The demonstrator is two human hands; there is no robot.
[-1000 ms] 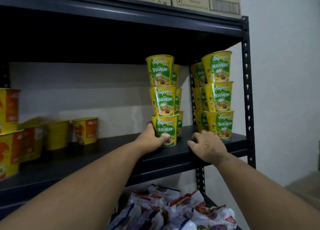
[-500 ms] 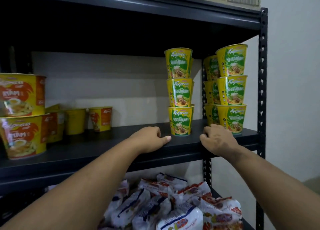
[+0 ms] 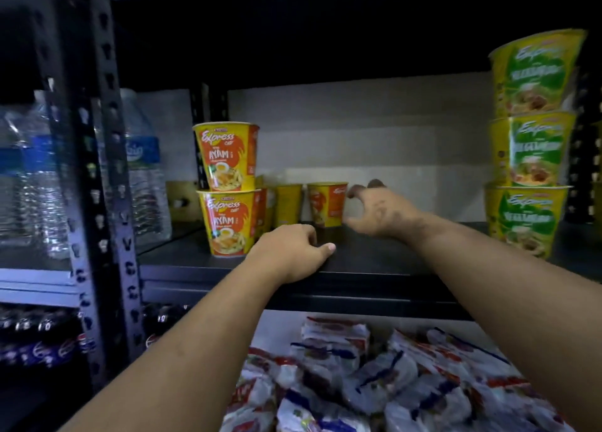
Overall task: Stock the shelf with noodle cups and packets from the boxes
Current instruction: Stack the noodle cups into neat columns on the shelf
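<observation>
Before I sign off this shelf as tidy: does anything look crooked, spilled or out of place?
Mostly neat. The green cup stack leans slightly, though the wide lens may exaggerate that. The noodle packets below lie in a loose heap, not rows. Nothing looks spilled or damaged.

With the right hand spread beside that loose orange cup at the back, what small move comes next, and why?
Probably close the right hand around the loose orange cup and draw it forward. The fingers are spread just beside it, holding nothing, while the left hand rests on the shelf edge. The cup sits alone behind the two stacked orange cups.
</observation>
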